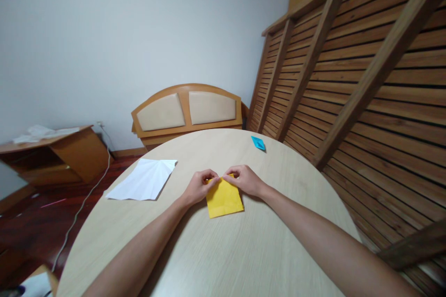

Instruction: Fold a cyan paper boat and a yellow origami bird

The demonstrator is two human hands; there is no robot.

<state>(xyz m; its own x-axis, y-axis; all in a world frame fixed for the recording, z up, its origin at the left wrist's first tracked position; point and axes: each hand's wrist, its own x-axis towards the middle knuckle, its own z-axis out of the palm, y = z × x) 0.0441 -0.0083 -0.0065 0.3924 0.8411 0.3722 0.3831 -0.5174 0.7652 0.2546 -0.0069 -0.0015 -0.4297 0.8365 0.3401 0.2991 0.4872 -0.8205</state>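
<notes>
A folded yellow paper (224,200) lies flat on the round light-wood table (223,255), near its middle. My left hand (199,186) pinches the paper's far left corner with thumb and fingers. My right hand (245,179) pinches the far right part of the same edge. The fingertips of both hands nearly meet over the paper's top edge. The near half of the yellow paper is uncovered.
A creased white sheet (143,179) lies on the table to the left. A small blue folded paper (258,143) sits near the table's far edge. Behind it stands a padded headboard (187,110); slatted wooden panels (365,88) lean at the right, a low wooden cabinet (52,155) at the left.
</notes>
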